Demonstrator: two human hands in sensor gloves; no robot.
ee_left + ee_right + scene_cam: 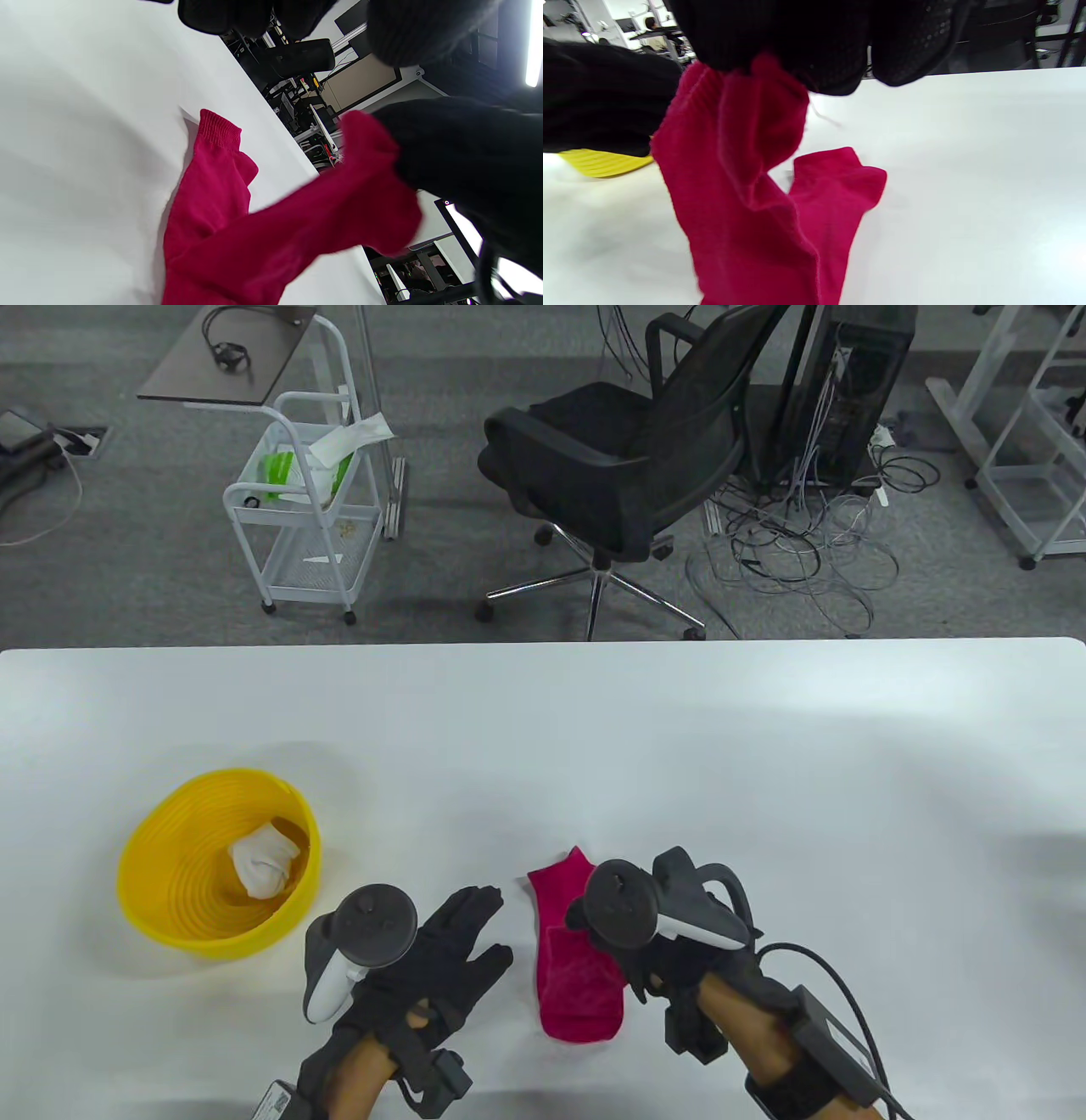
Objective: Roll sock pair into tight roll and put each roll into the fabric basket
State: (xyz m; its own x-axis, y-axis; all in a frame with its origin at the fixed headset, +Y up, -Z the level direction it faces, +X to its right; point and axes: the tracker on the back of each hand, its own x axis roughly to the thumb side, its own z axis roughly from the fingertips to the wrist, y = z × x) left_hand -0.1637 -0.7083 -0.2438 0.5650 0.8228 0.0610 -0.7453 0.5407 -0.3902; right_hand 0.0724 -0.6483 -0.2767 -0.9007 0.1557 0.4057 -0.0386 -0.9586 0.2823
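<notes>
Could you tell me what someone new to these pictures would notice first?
The bright pink socks at the table's near edge stand out: one lies flat while the right hand pinches the other's end and lifts it. To the left sits a yellow basket with a white sock roll inside, and the left hand hovers open between them.

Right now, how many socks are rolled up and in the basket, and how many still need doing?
One white sock roll already sits in the yellow basket. The pink socks are in hand: the right hand is lifting one end of the top sock off the table, and the left hand waits open beside them. They still need rolling up tight and dropping into the basket. No other socks show on the table.
</notes>
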